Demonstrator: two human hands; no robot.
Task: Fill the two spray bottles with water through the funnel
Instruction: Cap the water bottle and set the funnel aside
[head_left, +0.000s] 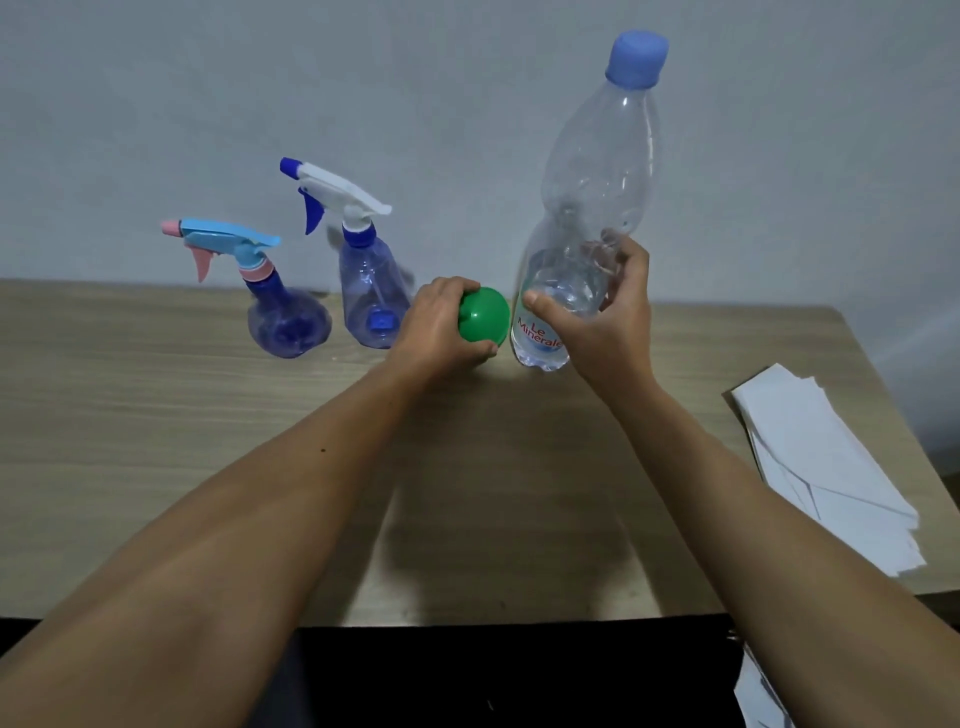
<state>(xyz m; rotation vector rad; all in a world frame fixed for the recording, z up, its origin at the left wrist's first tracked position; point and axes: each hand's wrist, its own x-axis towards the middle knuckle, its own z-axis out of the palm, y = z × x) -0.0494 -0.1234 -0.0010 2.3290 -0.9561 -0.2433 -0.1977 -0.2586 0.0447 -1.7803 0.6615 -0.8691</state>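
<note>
Two translucent blue spray bottles stand at the back of the wooden table (208, 441). The round-bodied spray bottle (283, 317) at the left has a light-blue and pink trigger head. To its right, the taller spray bottle (371, 296) carries a white and dark-blue head. My left hand (441, 327) is shut on the green funnel (485, 316), which rests on the table. A tall clear water bottle (587, 208) with a blue cap stands beside the funnel, holding a little water at its bottom. My right hand (597, 317) wraps around its lower part.
A stack of white paper sheets (826, 467) lies near the table's right edge. More white paper (763, 696) shows below the table edge at the lower right. A pale wall rises right behind the bottles.
</note>
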